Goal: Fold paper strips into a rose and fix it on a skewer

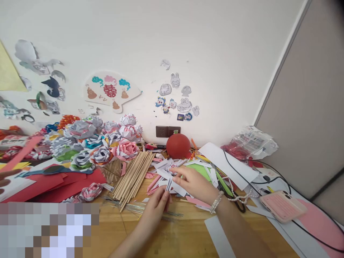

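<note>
My left hand [158, 201] pinches a narrow folded white paper strip [168, 184] between thumb and fingers, low over the wooden table. Just above and to the right, my right hand [192, 181] reaches leftward with its index finger and thumb apart, and no object shows between them. Its fingertips are beside a small pink-and-white paper piece [172, 167] on a heap of paper scraps; whether they touch it I cannot tell. A beaded bracelet [216, 202] circles my right wrist. Left of my hands lies a bundle of wooden sticks [134, 177].
Folded paper flowers [99, 139] crowd the back left, near red paper sheets [51, 186]. A red ball-like object [178, 146] sits by the wall. Black-handled scissors [233, 199], cables and a pink phone [282, 205] lie right. Another person's hand [5, 181] shows at the left edge.
</note>
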`<state>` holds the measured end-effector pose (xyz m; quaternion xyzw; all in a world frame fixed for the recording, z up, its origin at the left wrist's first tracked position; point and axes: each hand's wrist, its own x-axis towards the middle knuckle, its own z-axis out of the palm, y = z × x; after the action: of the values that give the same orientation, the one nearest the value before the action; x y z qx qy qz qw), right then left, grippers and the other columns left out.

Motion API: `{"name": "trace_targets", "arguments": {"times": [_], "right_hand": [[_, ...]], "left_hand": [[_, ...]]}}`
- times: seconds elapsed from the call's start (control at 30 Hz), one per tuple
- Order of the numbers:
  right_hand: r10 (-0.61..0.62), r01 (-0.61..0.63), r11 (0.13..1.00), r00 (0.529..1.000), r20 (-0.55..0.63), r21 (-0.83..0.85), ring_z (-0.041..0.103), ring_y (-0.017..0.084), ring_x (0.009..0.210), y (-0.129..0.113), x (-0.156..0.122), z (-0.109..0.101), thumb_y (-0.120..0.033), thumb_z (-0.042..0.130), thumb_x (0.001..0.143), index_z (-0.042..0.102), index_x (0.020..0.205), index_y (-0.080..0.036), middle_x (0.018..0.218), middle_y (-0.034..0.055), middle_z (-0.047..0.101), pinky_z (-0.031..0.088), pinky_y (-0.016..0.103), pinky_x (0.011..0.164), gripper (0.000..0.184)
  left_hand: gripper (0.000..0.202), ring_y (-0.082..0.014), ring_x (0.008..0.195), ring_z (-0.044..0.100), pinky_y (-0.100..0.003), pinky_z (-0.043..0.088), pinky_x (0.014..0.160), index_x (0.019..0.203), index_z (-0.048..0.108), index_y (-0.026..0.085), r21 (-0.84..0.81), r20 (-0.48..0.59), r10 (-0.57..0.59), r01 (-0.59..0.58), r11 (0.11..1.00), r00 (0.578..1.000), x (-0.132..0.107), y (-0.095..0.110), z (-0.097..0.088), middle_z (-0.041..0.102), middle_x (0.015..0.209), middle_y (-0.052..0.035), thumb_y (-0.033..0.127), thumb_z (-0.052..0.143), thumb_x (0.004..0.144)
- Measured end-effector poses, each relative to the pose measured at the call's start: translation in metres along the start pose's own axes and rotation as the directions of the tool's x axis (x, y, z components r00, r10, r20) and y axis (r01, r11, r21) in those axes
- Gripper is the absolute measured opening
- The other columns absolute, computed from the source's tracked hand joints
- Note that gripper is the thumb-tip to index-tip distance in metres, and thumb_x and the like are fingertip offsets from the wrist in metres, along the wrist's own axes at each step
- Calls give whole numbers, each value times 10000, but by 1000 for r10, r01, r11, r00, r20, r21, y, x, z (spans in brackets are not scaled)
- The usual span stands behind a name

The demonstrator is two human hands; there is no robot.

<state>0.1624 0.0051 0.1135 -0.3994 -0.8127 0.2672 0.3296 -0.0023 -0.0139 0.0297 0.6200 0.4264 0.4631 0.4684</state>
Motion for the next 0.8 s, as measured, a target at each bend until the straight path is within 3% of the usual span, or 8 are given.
{"name": "trace_targets", "arguments": {"times": [0.1, 0.23, 0.37, 0.47, 0.6, 0.7, 0.8], "right_hand": [[79, -85, 995, 990, 118, 49, 523, 113, 589, 15, 14, 21, -247, 458, 869, 632, 828, -147, 608, -16, 561, 392, 209, 566, 205], [90, -95, 995, 987, 130, 34, 522, 97, 580, 24, 14, 39, -263, 427, 882, 587, 819, -142, 619, -24, 547, 389, 174, 535, 211], [139, -125, 988, 977, 163, -92, 549, 94, 606, 18, 13, 30, -272, 400, 891, 588, 854, -165, 683, -17, 606, 401, 169, 554, 219], [232, -182, 946, 959, 166, -266, 579, 124, 639, 19, 9, 14, -326, 451, 862, 614, 881, -179, 733, 8, 652, 400, 198, 558, 221], [409, -249, 807, 890, 202, -535, 613, 227, 597, 36, -3, 4, -261, 678, 647, 628, 546, -142, 553, 66, 631, 425, 289, 563, 163], [468, -255, 717, 866, 177, -648, 639, 295, 637, 49, -7, 15, -196, 721, 562, 625, 506, -121, 594, 120, 651, 448, 343, 570, 134], [436, -248, 704, 890, 130, -666, 652, 281, 669, 55, -5, 29, -234, 718, 607, 645, 562, -131, 625, 120, 662, 467, 345, 592, 134]], "left_hand": [[389, -99, 468, 367, -225, 312, 472, 672, 451, 196, 23, -5, 9, -9, 1000, 1000, -1, -2, 2, 411, 540, 67, 566, 419, 787], [395, -88, 460, 360, -210, 314, 454, 694, 445, 194, 4, 2, 19, -19, 1000, 1000, 0, -3, 3, 411, 555, 71, 581, 432, 776], [422, -65, 348, 294, -190, 246, 362, 738, 438, 202, 25, 51, -47, 46, 999, 998, 2, -5, 2, 353, 488, 108, 623, 416, 746], [440, -87, 320, 319, -204, 269, 340, 753, 449, 206, 213, -76, -50, 65, 975, 996, 7, -6, -5, 368, 456, 102, 629, 329, 759], [372, -184, 575, 556, -261, 412, 516, 814, 505, 197, 431, -261, 30, 89, 898, 965, 14, -5, -30, 570, 622, 1, 526, 333, 791], [325, -240, 739, 601, -294, 411, 623, 890, 536, 191, 545, -334, 31, 166, 822, 942, 16, 0, -50, 634, 742, -51, 454, 364, 807], [339, -270, 748, 636, -291, 396, 598, 1004, 556, 178, 785, -308, -31, 272, 557, 951, 15, 3, -61, 679, 762, -91, 412, 403, 811]]}}
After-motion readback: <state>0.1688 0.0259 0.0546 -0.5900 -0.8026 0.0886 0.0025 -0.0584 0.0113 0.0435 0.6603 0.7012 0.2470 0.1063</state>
